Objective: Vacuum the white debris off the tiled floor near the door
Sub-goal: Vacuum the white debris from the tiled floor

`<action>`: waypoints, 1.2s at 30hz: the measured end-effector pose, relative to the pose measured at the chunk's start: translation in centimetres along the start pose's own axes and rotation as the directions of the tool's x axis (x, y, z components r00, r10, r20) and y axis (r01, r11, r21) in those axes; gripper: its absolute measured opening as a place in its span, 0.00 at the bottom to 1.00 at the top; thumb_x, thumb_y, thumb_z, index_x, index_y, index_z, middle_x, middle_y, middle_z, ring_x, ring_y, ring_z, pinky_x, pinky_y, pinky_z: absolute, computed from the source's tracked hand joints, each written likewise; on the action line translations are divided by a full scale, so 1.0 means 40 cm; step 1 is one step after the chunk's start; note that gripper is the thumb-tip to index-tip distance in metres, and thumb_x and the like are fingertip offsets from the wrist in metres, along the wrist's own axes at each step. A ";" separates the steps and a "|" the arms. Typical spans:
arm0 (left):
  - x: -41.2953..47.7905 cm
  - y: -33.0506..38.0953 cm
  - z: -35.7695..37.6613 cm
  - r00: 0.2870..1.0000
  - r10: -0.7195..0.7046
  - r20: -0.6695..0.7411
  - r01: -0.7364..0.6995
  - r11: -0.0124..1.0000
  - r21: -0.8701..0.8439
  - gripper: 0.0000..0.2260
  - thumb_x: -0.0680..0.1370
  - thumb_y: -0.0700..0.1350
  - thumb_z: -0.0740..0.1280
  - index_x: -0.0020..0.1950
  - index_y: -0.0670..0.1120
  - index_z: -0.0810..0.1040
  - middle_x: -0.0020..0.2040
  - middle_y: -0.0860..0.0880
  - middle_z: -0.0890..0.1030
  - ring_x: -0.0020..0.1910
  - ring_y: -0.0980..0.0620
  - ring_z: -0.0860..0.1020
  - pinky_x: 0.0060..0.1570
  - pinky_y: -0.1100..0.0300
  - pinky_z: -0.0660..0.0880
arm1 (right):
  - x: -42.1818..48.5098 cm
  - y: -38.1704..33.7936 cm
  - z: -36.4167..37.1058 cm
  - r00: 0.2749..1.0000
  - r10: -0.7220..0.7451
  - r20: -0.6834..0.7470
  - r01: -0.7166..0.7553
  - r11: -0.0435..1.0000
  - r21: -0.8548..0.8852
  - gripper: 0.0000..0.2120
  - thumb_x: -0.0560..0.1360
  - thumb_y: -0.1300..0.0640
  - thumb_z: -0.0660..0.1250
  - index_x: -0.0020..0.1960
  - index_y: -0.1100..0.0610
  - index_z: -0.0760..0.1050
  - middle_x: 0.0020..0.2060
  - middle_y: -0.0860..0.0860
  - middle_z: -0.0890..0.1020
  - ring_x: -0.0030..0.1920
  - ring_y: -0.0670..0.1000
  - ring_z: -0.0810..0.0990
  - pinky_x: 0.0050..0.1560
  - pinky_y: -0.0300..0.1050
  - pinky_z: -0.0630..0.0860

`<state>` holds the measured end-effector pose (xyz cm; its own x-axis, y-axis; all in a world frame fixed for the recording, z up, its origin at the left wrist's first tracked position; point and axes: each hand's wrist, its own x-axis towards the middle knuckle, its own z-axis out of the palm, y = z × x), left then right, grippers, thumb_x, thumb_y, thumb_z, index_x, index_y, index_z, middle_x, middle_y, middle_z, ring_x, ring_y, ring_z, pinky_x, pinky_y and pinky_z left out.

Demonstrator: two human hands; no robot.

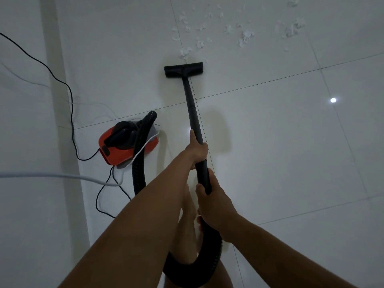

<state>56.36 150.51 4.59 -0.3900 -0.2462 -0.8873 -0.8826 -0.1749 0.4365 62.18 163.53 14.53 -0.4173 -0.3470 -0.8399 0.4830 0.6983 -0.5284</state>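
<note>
White fluffy debris (245, 36) lies just beyond the black nozzle (183, 70); both hands, left hand (197, 151) and right hand (214, 204), clamp the black wand (192, 107); push farther next.

A white wall (22, 125) fills the left side, with a paler upright band (62, 121) along its edge. A black cord (72, 113) snakes down across wall and band, then loops lower down. A thicker white cable (52, 175) comes in level from the left edge. Thin white wires (87, 103) trail faintly beside the band. A small bright glint (333, 100) shines well off to the right.
</note>
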 end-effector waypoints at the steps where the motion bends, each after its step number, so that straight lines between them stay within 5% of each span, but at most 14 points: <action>1: 0.009 0.006 -0.002 1.000 0.007 0.000 -0.007 1.000 0.001 0.34 0.85 0.45 0.55 0.80 0.61 0.33 0.68 0.40 0.73 0.42 0.50 0.75 0.50 0.51 0.78 | 0.008 -0.004 -0.003 1.000 -0.005 0.003 0.005 1.000 0.002 0.23 0.86 0.49 0.56 0.79 0.42 0.57 0.40 0.44 0.76 0.36 0.44 0.77 0.48 0.49 0.83; 6: 0.051 0.040 -0.016 1.000 0.022 -0.008 -0.022 1.000 0.008 0.34 0.86 0.45 0.55 0.80 0.61 0.33 0.63 0.43 0.75 0.41 0.51 0.75 0.55 0.49 0.78 | 0.045 -0.034 -0.016 1.000 -0.020 0.018 0.020 1.000 0.017 0.22 0.86 0.47 0.56 0.78 0.39 0.57 0.38 0.49 0.79 0.29 0.44 0.77 0.31 0.38 0.77; 17: 0.132 0.130 -0.079 0.998 0.055 -0.014 -0.055 0.998 0.036 0.34 0.86 0.45 0.55 0.80 0.59 0.32 0.59 0.46 0.73 0.43 0.51 0.76 0.58 0.48 0.78 | 0.151 -0.124 -0.025 1.000 -0.001 0.013 0.002 0.999 -0.035 0.27 0.87 0.50 0.55 0.82 0.40 0.50 0.37 0.51 0.78 0.27 0.45 0.76 0.28 0.37 0.76; 21: 0.160 0.151 -0.102 0.998 0.062 -0.014 -0.061 0.997 0.039 0.34 0.86 0.45 0.55 0.80 0.59 0.33 0.50 0.48 0.73 0.42 0.51 0.76 0.54 0.50 0.78 | 0.189 -0.145 -0.014 1.000 -0.002 0.002 0.002 0.999 -0.044 0.26 0.87 0.50 0.55 0.81 0.38 0.51 0.36 0.51 0.78 0.26 0.44 0.76 0.27 0.36 0.74; 31: 0.205 0.186 -0.140 0.997 0.078 -0.020 -0.077 0.996 0.040 0.34 0.86 0.45 0.55 0.80 0.59 0.33 0.61 0.45 0.72 0.41 0.51 0.75 0.45 0.54 0.76 | 0.250 -0.186 -0.004 1.000 0.003 -0.007 -0.003 0.997 -0.072 0.26 0.87 0.51 0.55 0.82 0.41 0.51 0.39 0.52 0.79 0.27 0.44 0.77 0.24 0.33 0.72; 36: 0.216 0.215 -0.162 0.997 0.068 -0.021 -0.067 0.997 0.032 0.34 0.86 0.46 0.55 0.80 0.60 0.33 0.70 0.43 0.71 0.42 0.51 0.75 0.49 0.52 0.75 | 0.275 -0.213 -0.004 1.000 -0.009 -0.009 0.008 0.993 -0.121 0.27 0.87 0.50 0.54 0.83 0.42 0.50 0.50 0.52 0.82 0.37 0.48 0.81 0.35 0.41 0.78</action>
<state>47.10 140.72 1.64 -0.4433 -0.2770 -0.8525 -0.8624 -0.1277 0.4899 53.35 153.85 9.83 -0.4284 -0.3474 -0.8341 0.3828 0.7664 -0.5158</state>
